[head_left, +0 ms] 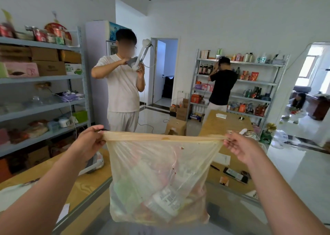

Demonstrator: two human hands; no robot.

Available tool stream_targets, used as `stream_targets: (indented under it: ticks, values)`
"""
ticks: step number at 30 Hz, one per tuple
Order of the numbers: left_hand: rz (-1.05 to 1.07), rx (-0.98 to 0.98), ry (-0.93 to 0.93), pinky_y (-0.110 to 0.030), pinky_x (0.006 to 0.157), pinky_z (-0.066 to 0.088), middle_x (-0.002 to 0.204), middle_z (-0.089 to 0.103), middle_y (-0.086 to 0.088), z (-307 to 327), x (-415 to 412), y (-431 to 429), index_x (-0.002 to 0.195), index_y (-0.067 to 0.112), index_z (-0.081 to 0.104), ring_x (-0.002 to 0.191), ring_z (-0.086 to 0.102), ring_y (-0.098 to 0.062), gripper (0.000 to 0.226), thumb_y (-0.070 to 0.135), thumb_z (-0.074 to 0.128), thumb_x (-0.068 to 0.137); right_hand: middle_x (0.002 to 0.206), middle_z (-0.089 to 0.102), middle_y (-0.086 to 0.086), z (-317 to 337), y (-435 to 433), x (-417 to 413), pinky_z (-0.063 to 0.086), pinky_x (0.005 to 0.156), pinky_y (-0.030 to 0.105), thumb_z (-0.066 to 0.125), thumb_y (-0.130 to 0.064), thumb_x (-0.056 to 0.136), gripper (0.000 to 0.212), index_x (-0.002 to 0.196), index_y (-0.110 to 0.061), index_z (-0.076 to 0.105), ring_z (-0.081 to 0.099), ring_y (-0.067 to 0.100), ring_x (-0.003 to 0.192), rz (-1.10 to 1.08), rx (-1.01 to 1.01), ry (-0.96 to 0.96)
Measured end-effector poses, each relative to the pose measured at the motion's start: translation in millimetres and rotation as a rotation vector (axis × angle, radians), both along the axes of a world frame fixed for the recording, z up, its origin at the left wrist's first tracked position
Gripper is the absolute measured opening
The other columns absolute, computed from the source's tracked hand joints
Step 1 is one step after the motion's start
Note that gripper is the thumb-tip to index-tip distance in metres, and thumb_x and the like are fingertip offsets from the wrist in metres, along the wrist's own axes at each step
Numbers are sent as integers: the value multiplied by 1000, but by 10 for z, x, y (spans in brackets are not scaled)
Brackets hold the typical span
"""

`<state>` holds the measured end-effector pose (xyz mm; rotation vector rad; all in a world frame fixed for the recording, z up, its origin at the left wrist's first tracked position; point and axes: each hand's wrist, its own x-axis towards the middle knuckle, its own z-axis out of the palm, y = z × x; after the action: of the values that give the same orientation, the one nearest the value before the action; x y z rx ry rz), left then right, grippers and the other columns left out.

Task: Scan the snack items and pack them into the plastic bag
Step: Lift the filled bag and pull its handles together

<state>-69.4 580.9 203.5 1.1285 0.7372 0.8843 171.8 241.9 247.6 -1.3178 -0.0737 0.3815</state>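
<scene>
A translucent yellowish plastic bag (160,163) hangs in front of me above the counter, its top edge stretched taut between my hands. My left hand (91,140) pinches the left end of the rim and my right hand (239,147) pinches the right end. Several snack packets (164,202) lie in the bottom of the bag, among them a white pack with a barcode; the rest are blurred through the plastic. A white handheld scanner (94,163) rests on the wooden counter behind my left forearm, partly hidden.
The L-shaped wooden counter (226,120) carries a phone (235,175), a pen and papers at right. A person in white stands straight beyond the bag; another in black faces the far shelves (239,85). Stocked shelving (41,77) lines the left wall. A stool (175,126) stands on the floor.
</scene>
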Motion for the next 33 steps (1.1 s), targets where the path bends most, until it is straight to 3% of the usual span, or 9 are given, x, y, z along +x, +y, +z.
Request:
stream_targets:
  ticks: [4,7,12,17,23,25,28,30,33]
  values:
    - [-100,47,57,-28,69,44,95,56,-7,-79,-116,13,107,9,59,80,50,-16,29,-6,35,99,88,59,16,-105,-126,-48,52,46,17,55,3,88,5,89,2,60,59,19,75,62,10,0]
    - [-126,69,79,-25,64,44,93,57,-9,-266,-230,0,103,5,60,74,48,-17,31,-8,32,99,93,62,20,-314,-268,-164,56,54,20,56,3,86,9,93,3,62,63,23,82,121,18,-10]
    - [-209,12,194,-16,57,55,102,60,-6,-774,-381,-63,93,5,66,82,53,-18,32,-8,38,98,98,59,24,-836,-400,-352,57,54,22,45,14,88,18,96,8,60,60,26,86,174,99,142]
    - [-296,4,357,-30,72,48,108,59,-14,-1129,-329,-178,95,1,71,83,51,-24,34,-14,41,94,100,57,27,-1169,-369,-461,58,55,25,45,17,86,23,105,8,56,60,29,89,238,102,248]
    - [-319,5,448,-34,73,45,111,60,-13,-1042,-379,-186,93,4,74,89,52,-28,27,-5,49,94,94,62,29,-1102,-460,-399,58,57,26,50,14,84,24,105,10,60,63,31,85,275,-30,122]
    - [-346,154,595,-39,84,45,108,64,-14,-928,-378,-188,92,12,75,98,56,-30,19,5,57,92,94,64,28,-1011,-465,-372,58,58,24,53,11,84,21,103,9,62,64,31,83,303,-146,36]
    - [-180,707,675,-47,89,49,104,64,-4,-745,-283,-226,85,34,70,101,58,-29,8,39,63,85,92,66,25,-833,-433,-334,58,61,24,58,7,85,16,99,5,64,66,28,81,317,-264,-85]
    - [-63,997,617,-44,93,45,116,53,8,-613,-144,-344,97,39,61,109,50,-18,37,65,54,73,88,66,21,-726,-393,-308,58,64,26,59,6,86,12,95,3,65,65,27,78,302,-324,-148]
    - [-82,1313,681,-42,106,29,134,46,12,-362,173,-662,131,36,49,127,39,-14,80,81,41,66,77,65,17,-621,-333,-268,54,78,38,58,4,87,10,92,1,66,61,25,71,265,-468,-245]
